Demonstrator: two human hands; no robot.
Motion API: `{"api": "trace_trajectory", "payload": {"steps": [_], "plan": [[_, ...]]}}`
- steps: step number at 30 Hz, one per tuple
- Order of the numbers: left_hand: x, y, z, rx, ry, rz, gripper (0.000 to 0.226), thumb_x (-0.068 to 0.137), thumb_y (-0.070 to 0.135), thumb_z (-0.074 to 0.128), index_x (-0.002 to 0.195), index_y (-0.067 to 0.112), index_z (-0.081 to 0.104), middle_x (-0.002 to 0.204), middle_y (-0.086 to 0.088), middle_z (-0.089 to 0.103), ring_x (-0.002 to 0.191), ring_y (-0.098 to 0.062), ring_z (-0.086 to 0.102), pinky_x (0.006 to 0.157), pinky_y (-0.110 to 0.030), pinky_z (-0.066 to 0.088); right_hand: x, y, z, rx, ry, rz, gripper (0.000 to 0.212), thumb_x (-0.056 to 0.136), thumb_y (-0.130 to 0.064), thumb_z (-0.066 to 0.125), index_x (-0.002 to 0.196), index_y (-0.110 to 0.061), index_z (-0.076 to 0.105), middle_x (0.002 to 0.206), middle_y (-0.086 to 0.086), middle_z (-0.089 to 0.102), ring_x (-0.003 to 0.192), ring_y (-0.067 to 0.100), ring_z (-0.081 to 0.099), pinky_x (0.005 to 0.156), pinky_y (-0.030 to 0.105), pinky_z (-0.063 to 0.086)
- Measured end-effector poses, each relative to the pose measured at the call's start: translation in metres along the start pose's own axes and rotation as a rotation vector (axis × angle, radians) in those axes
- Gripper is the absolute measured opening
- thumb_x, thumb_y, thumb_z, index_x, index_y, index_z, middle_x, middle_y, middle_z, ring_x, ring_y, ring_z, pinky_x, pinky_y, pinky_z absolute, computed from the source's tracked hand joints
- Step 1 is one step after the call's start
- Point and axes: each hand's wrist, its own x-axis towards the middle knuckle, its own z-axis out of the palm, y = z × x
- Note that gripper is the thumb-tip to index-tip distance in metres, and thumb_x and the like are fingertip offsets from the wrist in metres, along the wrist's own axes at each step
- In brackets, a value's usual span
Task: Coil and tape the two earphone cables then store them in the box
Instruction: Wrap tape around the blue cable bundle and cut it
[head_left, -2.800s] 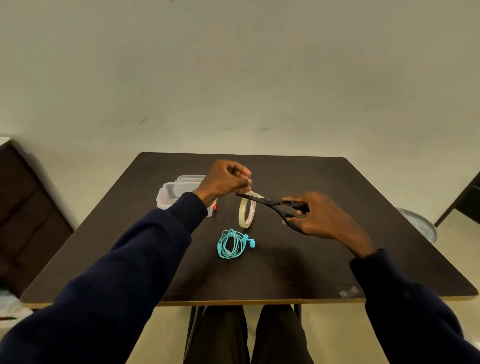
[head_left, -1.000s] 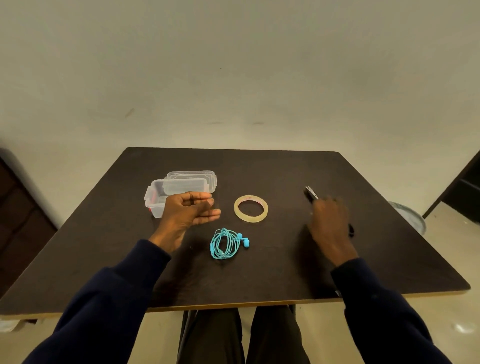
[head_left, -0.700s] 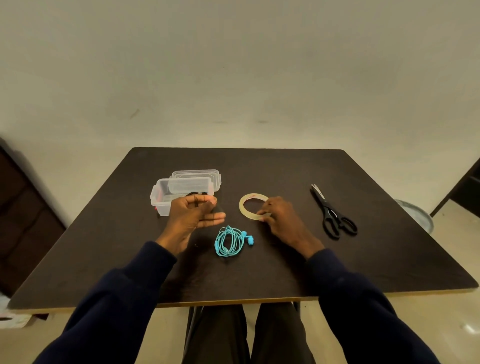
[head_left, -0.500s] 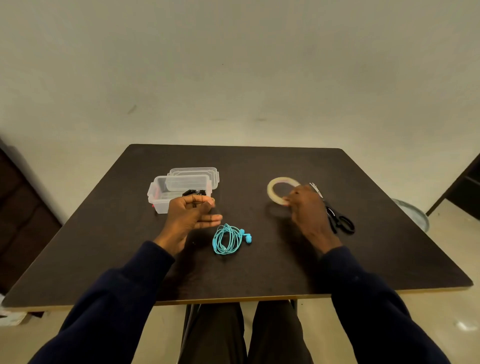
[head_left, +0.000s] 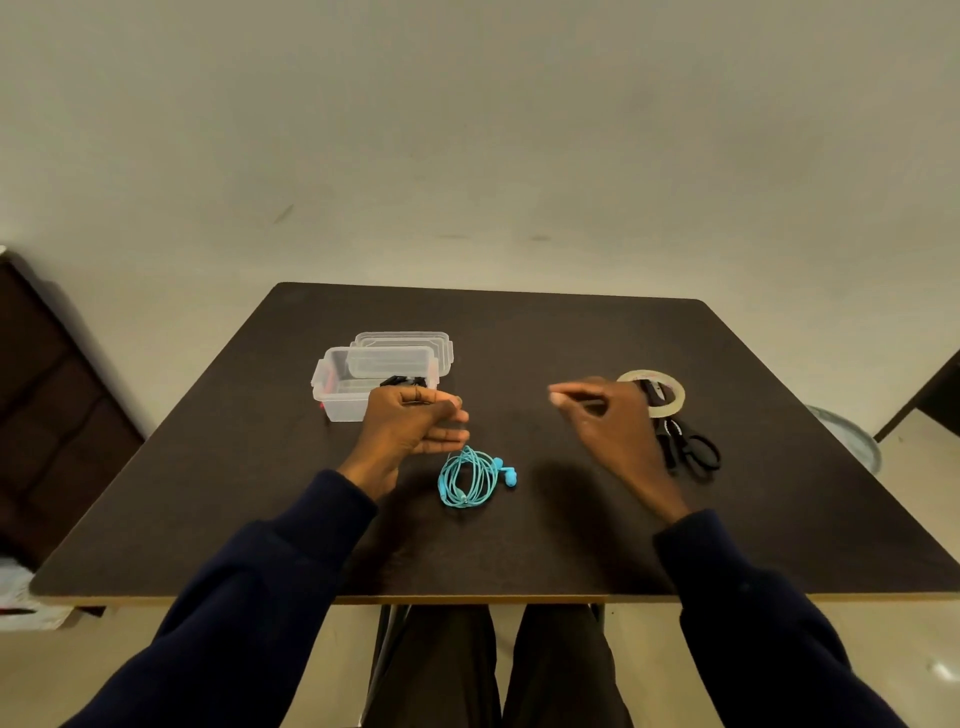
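Far left, off the table: a dark cabinet (head_left: 57, 395) against the wall. The table (head_left: 519, 551) is dark brown. Its near edge runs across my view, with the person's knees under it.

Left half of the table: box (head_left: 343, 405), clear plastic, open, upright. The lid (head_left: 402, 340) lies just behind it; touching or only close, I can't tell. Inside the box, at its near right end, is a black cable (head_left: 402, 382), partly hidden by the knuckles in front.

Left hand (head_left: 410, 426): just in front of the box, palm turned right, lower fingers straight. The forefinger bends down to the thumb tip, and there is a small pale spot there. Whether it pinches anything I cannot tell; too small.

Just below those fingers, on the table: teal coil (head_left: 465, 478). Its loops are gathered in a rough oval, with both earbuds sticking out on the right side. Neither hand touches it. It sits outside the box, near it.

Right hand (head_left: 610, 423): lifted over the table right of centre, fingers loosely bent. Forefinger and thumb point left, tips blurred. The grip is slack, with nothing in it that I can see.

Beyond that hand: tape (head_left: 675, 400), a pale roll lying across the blade end of the scissors (head_left: 675, 449). The blades show through its hole, and the black handles point toward the near edge.

Far right, on the floor: a round grey object (head_left: 852, 436), cut off by the table edge.
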Motion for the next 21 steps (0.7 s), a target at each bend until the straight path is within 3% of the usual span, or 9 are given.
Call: {"api": "trace_trajectory", "payload": {"steps": [4, 8, 12, 16, 21], "plan": [[-0.003, 0.0, 0.005, 0.053, 0.022, 0.04, 0.008, 0.091, 0.01, 0.072, 0.095, 0.003, 0.072, 0.086, -0.015, 0.078, 0.077, -0.032, 0.077, 0.068, -0.04, 0.065, -0.004, -0.051, 0.039, 0.281, -0.19, 0.088, 0.028, 0.08, -0.03, 0.082, 0.104, -0.016, 0.077, 0.096, -0.006, 0.077, 0.087, 0.001, 0.071, 0.079, 0.018, 0.057], [-0.006, 0.002, 0.004, 0.115, 0.077, 0.106, 0.008, 0.087, 0.011, 0.077, 0.089, 0.005, 0.073, 0.079, -0.013, 0.077, 0.073, -0.03, 0.077, 0.066, -0.038, 0.064, -0.001, -0.065, 0.06, 0.368, -0.197, 0.122, 0.025, 0.075, -0.016, 0.086, 0.097, -0.008, 0.078, 0.089, 0.004, 0.077, 0.082, 0.013, 0.074, 0.079, 0.027, 0.061], [-0.008, 0.006, -0.001, 0.158, 0.097, 0.113, 0.012, 0.084, 0.012, 0.079, 0.091, 0.003, 0.073, 0.079, -0.012, 0.077, 0.072, -0.028, 0.077, 0.071, -0.043, 0.064, 0.0, -0.065, 0.065, 0.425, -0.226, 0.145, 0.02, 0.076, -0.013, 0.085, 0.095, -0.009, 0.078, 0.086, 0.003, 0.077, 0.079, 0.014, 0.075, 0.074, 0.026, 0.061], [-0.013, 0.007, -0.003, 0.187, 0.111, 0.146, 0.011, 0.083, 0.011, 0.08, 0.089, 0.004, 0.074, 0.08, -0.013, 0.077, 0.074, -0.028, 0.077, 0.073, -0.047, 0.064, -0.004, -0.068, 0.067, 0.561, -0.262, 0.238, 0.019, 0.08, -0.008, 0.081, 0.097, -0.004, 0.076, 0.089, 0.009, 0.077, 0.082, 0.023, 0.076, 0.071, 0.033, 0.063], [-0.016, 0.007, -0.004, 0.165, 0.107, 0.157, 0.014, 0.082, 0.015, 0.081, 0.092, 0.007, 0.075, 0.084, -0.013, 0.077, 0.078, -0.028, 0.077, 0.075, -0.046, 0.064, -0.007, -0.069, 0.065, 0.776, -0.274, 0.332, 0.019, 0.083, -0.004, 0.077, 0.101, 0.002, 0.074, 0.09, 0.016, 0.076, 0.08, 0.025, 0.075, 0.068, 0.026, 0.061]]}}
